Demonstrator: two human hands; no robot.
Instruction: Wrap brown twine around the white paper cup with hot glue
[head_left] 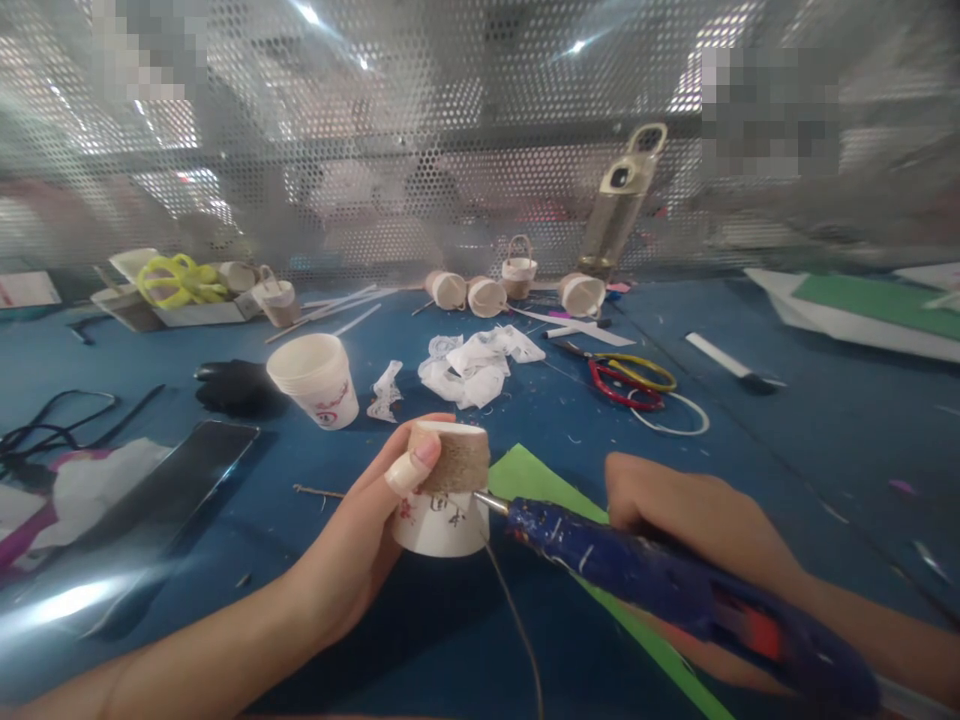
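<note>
My left hand grips a paper cup turned upside down, its thumb pressed on the band of brown twine wound round the cup's upper part. Below the band the white side with printed marks shows. A loose twine end hangs from the cup toward the front edge. In my right hand is a blue glue gun, its metal nozzle at the lower edge of the twine, touching or very near the cup. Under the gun lies a green sheet.
A stack of white paper cups, crumpled white lace and red-and-yellow scissors lie beyond my hands. A phone rests at the left. Several small twine-wrapped cups and a bottle stand along the perforated metal screen.
</note>
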